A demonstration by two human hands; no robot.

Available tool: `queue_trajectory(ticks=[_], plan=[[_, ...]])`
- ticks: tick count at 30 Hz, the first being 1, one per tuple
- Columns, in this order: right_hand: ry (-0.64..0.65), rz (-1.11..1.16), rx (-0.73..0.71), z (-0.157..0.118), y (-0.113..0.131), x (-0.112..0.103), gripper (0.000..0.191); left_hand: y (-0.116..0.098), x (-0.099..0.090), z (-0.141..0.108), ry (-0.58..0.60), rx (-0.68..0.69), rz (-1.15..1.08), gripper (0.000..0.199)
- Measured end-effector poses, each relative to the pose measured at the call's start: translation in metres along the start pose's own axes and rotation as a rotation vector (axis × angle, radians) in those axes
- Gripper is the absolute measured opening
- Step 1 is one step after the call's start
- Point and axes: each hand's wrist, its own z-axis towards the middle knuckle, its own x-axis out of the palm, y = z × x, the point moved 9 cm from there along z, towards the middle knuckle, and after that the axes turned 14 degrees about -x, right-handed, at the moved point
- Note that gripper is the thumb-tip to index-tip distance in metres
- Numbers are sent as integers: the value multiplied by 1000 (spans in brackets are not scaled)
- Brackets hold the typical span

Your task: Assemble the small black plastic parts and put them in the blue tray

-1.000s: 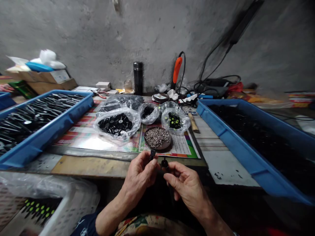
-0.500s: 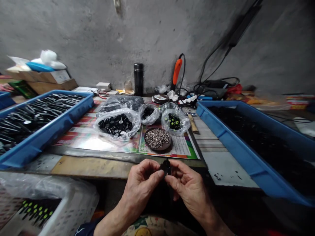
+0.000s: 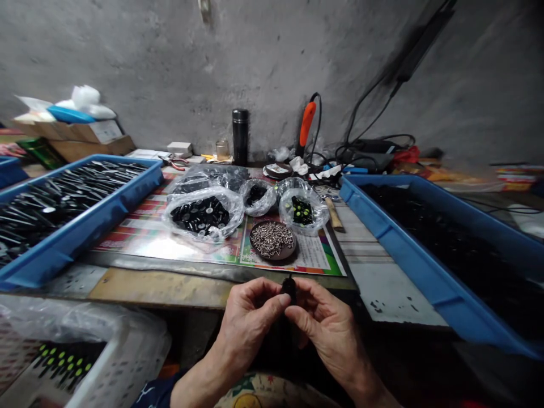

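Observation:
Just off the table's front edge, a small black plastic part point(image 3: 289, 288) with a rounded top is pinched between both hands. My left hand point(image 3: 250, 311) is closed on it from the left, thumb along its near side. From the right, my right hand point(image 3: 325, 320) grips the same part with thumb and fingers. The part's lower end is lost in shadow and behind the thumbs. Beyond the hands stands a round brown dish point(image 3: 278, 256) heaped with small metal rivets or screws point(image 3: 272, 237). Behind it are plastic bags of black pieces point(image 3: 199, 215) and black-and-green pieces point(image 3: 301, 211).
Blue trays flank the table: the left tray point(image 3: 85, 238) holds long dark pieces, the right tray point(image 3: 408, 272) black parts. A white basket point(image 3: 114, 351) with green-dotted pieces stands low left. At the back are a black flask point(image 3: 240, 136) and an orange-handled tool point(image 3: 306, 124).
The black part has turned slightly between my fingers, its flat left side now less visible. Both hands stay nearly in place, with a slight shift to the right.

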Motion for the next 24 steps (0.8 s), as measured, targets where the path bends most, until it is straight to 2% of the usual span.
queue_trajectory(ticks=[9,16,19,24], plan=[[-24,-18,16,-5,-13,-2,49,13,0,4,-17,-47,-65,36],[-44,-119,-43,-14,-24,-8,52,16,2,6,-13,-50,-98,35],[-16,-179,-78,-7,-11,-9,46,13,2,5,-31,-20,-47,33],[46,-280,-85,16,18,-9,28,7,2,2,-103,109,150,23]])
